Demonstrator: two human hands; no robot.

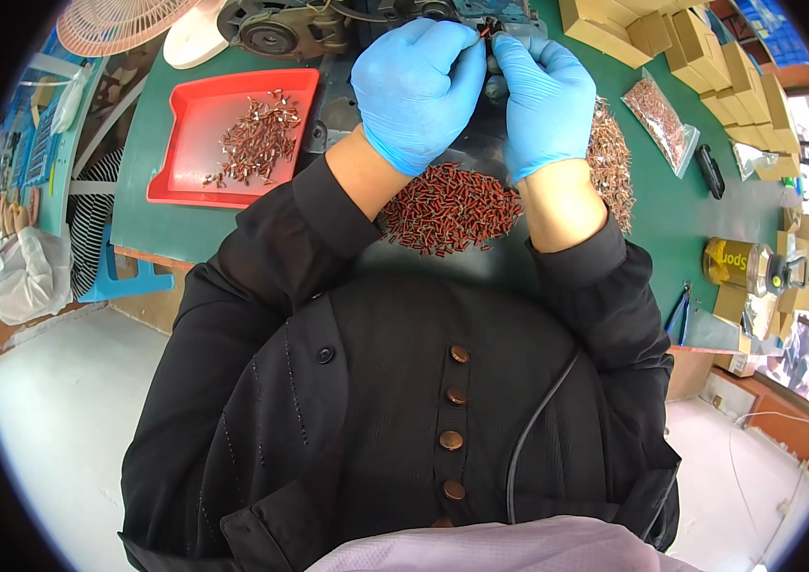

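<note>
Both hands wear blue gloves and meet at the top centre, over a dark machine [299, 33]. My left hand [419, 91] and my right hand [545, 91] pinch one small red and metal part [486, 31] between their fingertips. Below my wrists lies a heap of small dark red sleeves [450, 208] on the green table [152, 153]. To the right of my right hand spreads a pile of copper-coloured metal terminals [612, 157].
A red tray [180, 167] with several finished red and metal parts stands at the left. At the right are a clear bag of parts [664, 119], cardboard boxes [700, 48], a yellow bottle [743, 267] and blue pliers [679, 313]. A fan [113, 24] and another person's sleeve [28, 276] are at the left.
</note>
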